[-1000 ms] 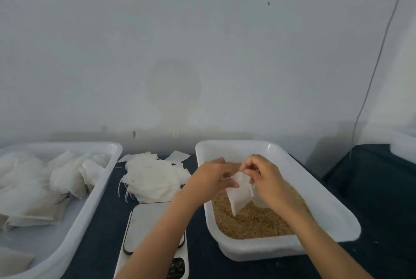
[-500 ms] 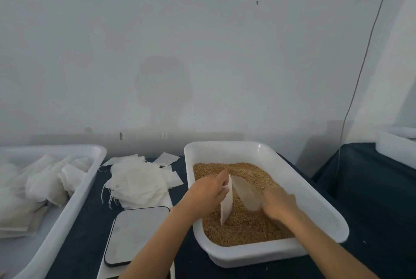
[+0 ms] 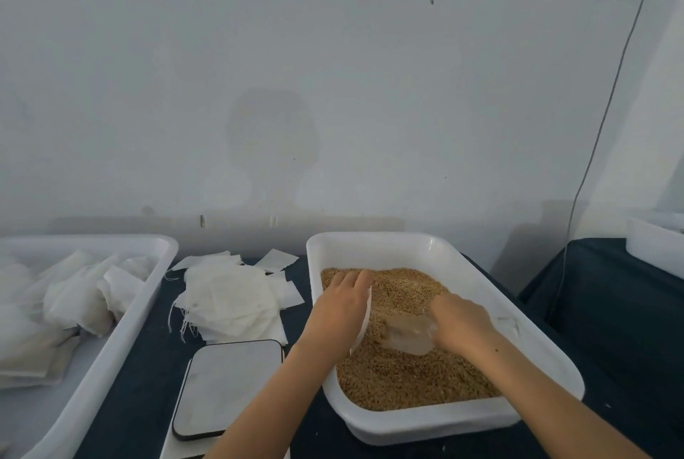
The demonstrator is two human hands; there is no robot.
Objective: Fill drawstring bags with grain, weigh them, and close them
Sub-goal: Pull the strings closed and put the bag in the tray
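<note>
Brown grain (image 3: 403, 377) fills a white tub (image 3: 496, 284) on the right of the table. My left hand (image 3: 338, 314) grips a small white drawstring bag (image 3: 364, 318) upright over the grain; most of the bag is hidden behind the hand. Beside it, my right hand (image 3: 460, 321) grips a clear plastic scoop (image 3: 409, 334) that lies low on the grain, its mouth pointing toward the bag. A flat scale (image 3: 227, 384) with a grey platform sits left of the tub.
A pile of empty white bags (image 3: 229, 297) lies behind the scale. A second white tub (image 3: 111, 332) at the left holds several bags. Dark cloth covers the table. Another white container (image 3: 655, 244) stands at the far right, under a wall cable (image 3: 607, 114).
Both hands held the bag above the tub a second ago. The right hand then took the scoop, and now it has dropped lower onto the grain while the left hand holds the bag alone.
</note>
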